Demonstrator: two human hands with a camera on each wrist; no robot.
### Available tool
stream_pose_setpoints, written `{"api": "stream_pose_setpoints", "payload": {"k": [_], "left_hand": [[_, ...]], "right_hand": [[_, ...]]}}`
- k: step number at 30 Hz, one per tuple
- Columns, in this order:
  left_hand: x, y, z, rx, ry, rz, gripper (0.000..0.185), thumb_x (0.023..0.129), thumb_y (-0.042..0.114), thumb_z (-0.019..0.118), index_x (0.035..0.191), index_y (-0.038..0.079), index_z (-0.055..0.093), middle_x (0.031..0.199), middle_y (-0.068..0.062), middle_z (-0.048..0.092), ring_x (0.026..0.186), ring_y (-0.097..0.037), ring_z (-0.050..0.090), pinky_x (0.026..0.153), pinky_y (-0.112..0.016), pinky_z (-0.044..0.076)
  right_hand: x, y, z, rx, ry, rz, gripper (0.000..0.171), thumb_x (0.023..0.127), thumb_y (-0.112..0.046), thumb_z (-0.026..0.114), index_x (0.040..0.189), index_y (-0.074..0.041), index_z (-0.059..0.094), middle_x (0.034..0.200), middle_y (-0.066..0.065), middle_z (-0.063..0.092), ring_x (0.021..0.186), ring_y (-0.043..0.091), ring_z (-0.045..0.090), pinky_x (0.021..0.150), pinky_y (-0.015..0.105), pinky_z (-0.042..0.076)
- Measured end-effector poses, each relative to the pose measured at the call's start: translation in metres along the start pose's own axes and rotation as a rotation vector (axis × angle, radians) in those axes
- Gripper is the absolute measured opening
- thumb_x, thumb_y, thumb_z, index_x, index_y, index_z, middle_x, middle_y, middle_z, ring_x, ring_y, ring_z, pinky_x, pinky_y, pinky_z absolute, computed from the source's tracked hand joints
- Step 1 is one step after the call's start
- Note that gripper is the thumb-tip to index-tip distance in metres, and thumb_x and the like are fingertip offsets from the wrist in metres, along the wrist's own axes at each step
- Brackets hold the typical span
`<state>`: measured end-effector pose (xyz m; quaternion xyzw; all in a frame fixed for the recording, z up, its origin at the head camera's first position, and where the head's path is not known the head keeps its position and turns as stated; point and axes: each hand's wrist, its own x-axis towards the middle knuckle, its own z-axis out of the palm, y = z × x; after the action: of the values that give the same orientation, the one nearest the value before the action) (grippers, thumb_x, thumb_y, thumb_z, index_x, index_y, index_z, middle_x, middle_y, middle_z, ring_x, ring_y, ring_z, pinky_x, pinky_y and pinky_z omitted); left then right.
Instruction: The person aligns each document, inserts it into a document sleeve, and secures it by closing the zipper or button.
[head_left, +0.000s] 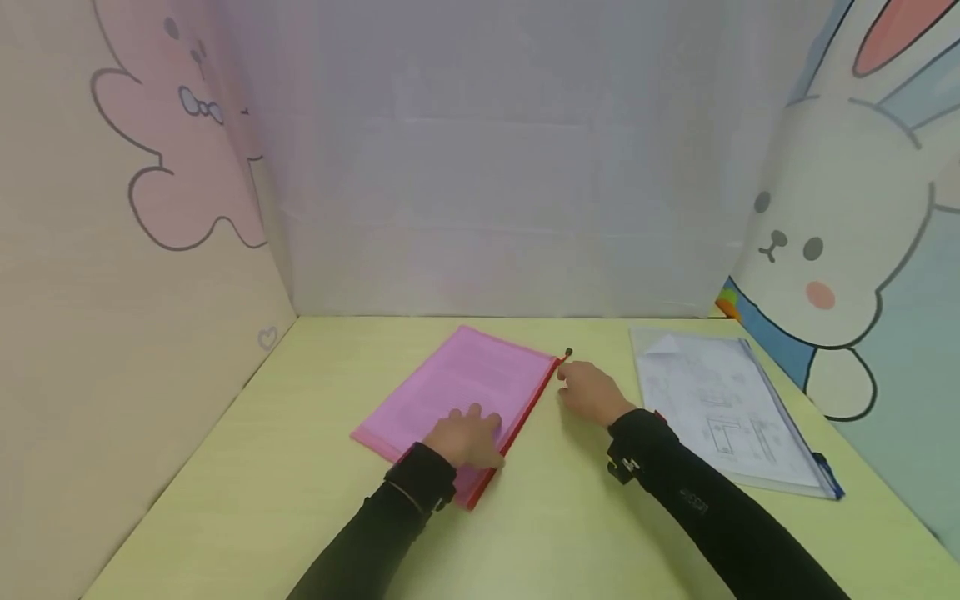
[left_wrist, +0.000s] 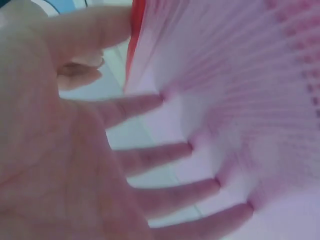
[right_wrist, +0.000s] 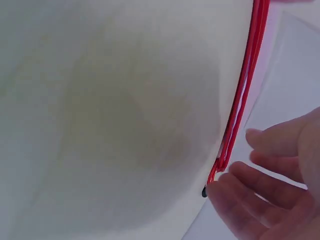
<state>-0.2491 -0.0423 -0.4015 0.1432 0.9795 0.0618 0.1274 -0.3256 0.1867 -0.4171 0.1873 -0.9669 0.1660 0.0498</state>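
**Two hands on a pink zip pouch**

A flat, rectangular pink mesh pouch (head_left: 465,387) lies at an angle near the middle of the yellow-green table (head_left: 247,467), with a red zipper strip (head_left: 525,412) along its right long edge. Faint lines of print show through the translucent pink skin, so a sheet of paper sits inside; the text cannot be read. The left wrist view shows the same pale pink surface with rows of blurred print.

The left hand (head_left: 468,437) lies flat on the near end of the pouch, fingers straight and spread, pressing it down onto the table. The right hand (head_left: 592,392) is just beside the far corner of the pouch, where the zipper ends in a small dark pull (head_left: 568,353). In the right wrist view its fingertips (right_wrist: 220,192) meet the end of the red strip at the dark pull; the fingers are lightly bent, and whether they pinch the pull or only touch it cannot be told.

To the right, well apart from the pouch, a clear plastic folder (head_left: 731,412) with a blue edge lies flat, holding white sheets with line drawings.

The table is smooth and matte. Panels wall it in: a plain pale one behind, a cream one with a pink cartoon shape at the left, and one with a white cartoon rabbit (head_left: 825,242) at the right.
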Motion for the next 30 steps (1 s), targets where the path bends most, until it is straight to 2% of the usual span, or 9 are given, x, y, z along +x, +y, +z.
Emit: {"api": "stream_pose_setpoints", "payload": {"k": [3, 5, 8, 12, 15, 19, 22, 26, 30], "left_hand": [[-0.003, -0.003, -0.005, 0.007, -0.042, 0.052, 0.057, 0.085, 0.034, 0.077, 0.137, 0.020, 0.059, 0.137, -0.009, 0.053, 0.118, -0.034, 0.053, 0.090, -0.054, 0.052], [-0.003, -0.006, -0.006, 0.027, -0.070, 0.099, 0.059, 0.084, 0.033, 0.079, 0.138, 0.023, 0.057, 0.137, -0.008, 0.053, 0.119, -0.031, 0.053, 0.090, -0.053, 0.053], [-0.001, -0.012, -0.006, 0.046, -0.100, 0.160, 0.059, 0.084, 0.030, 0.082, 0.137, 0.026, 0.057, 0.135, -0.005, 0.053, 0.118, -0.027, 0.053, 0.090, -0.051, 0.054], [0.004, -0.017, -0.005, 0.039, -0.119, 0.203, 0.056, 0.084, 0.024, 0.082, 0.134, 0.027, 0.058, 0.141, -0.003, 0.052, 0.123, -0.026, 0.051, 0.093, -0.050, 0.052], [0.008, -0.020, -0.005, 0.033, -0.118, 0.218, 0.060, 0.084, 0.021, 0.082, 0.139, 0.025, 0.057, 0.148, -0.004, 0.049, 0.131, -0.027, 0.048, 0.099, -0.050, 0.049], [0.009, -0.023, -0.003, 0.033, -0.103, 0.204, 0.069, 0.084, 0.026, 0.081, 0.147, 0.021, 0.052, 0.155, -0.007, 0.045, 0.142, -0.029, 0.042, 0.109, -0.051, 0.042], [0.007, -0.024, -0.003, 0.014, -0.097, 0.135, 0.074, 0.083, 0.036, 0.082, 0.149, 0.024, 0.052, 0.157, -0.009, 0.041, 0.143, -0.034, 0.039, 0.106, -0.058, 0.043], [0.005, -0.026, -0.004, 0.005, -0.088, 0.056, 0.079, 0.082, 0.055, 0.078, 0.151, 0.029, 0.050, 0.158, -0.011, 0.038, 0.143, -0.037, 0.037, 0.101, -0.063, 0.044], [0.006, -0.027, -0.004, 0.011, -0.078, 0.062, 0.082, 0.083, 0.064, 0.073, 0.153, 0.029, 0.049, 0.157, -0.012, 0.040, 0.142, -0.038, 0.038, 0.104, -0.062, 0.042]], "right_hand": [[0.002, 0.016, -0.001, -0.048, 0.025, -0.020, 0.023, 0.090, -0.004, 0.063, 0.111, 0.006, 0.068, 0.105, 0.021, 0.067, 0.100, 0.039, 0.063, 0.081, 0.053, 0.053], [0.002, 0.026, -0.002, -0.094, 0.015, -0.039, 0.024, 0.090, -0.006, 0.065, 0.110, 0.007, 0.066, 0.102, 0.022, 0.064, 0.095, 0.040, 0.061, 0.079, 0.053, 0.053], [0.002, 0.037, -0.003, -0.150, -0.067, -0.070, 0.026, 0.091, -0.010, 0.068, 0.109, 0.008, 0.064, 0.099, 0.019, 0.061, 0.092, 0.037, 0.058, 0.082, 0.051, 0.052], [-0.002, 0.048, -0.005, -0.124, -0.171, -0.085, 0.022, 0.093, -0.011, 0.071, 0.105, 0.007, 0.064, 0.093, 0.014, 0.060, 0.087, 0.031, 0.056, 0.085, 0.048, 0.050], [-0.005, 0.052, -0.006, -0.124, -0.152, -0.101, 0.014, 0.092, -0.006, 0.071, 0.099, 0.006, 0.067, 0.087, 0.012, 0.059, 0.082, 0.028, 0.055, 0.082, 0.046, 0.050], [-0.010, 0.055, -0.007, -0.151, -0.089, -0.094, 0.007, 0.091, -0.001, 0.068, 0.087, 0.003, 0.066, 0.079, 0.011, 0.058, 0.075, 0.026, 0.055, 0.076, 0.044, 0.050], [-0.013, 0.057, -0.007, -0.135, -0.065, -0.057, 0.009, 0.091, 0.001, 0.065, 0.082, 0.002, 0.063, 0.076, 0.010, 0.059, 0.072, 0.026, 0.056, 0.074, 0.045, 0.052], [-0.013, 0.061, -0.007, -0.122, -0.076, 0.006, 0.014, 0.093, -0.003, 0.063, 0.080, 0.000, 0.059, 0.074, 0.009, 0.057, 0.070, 0.024, 0.053, 0.071, 0.043, 0.050], [-0.012, 0.064, -0.009, -0.090, -0.079, 0.041, 0.014, 0.092, -0.005, 0.064, 0.080, 0.000, 0.059, 0.073, 0.008, 0.057, 0.066, 0.023, 0.049, 0.066, 0.039, 0.047]]}}
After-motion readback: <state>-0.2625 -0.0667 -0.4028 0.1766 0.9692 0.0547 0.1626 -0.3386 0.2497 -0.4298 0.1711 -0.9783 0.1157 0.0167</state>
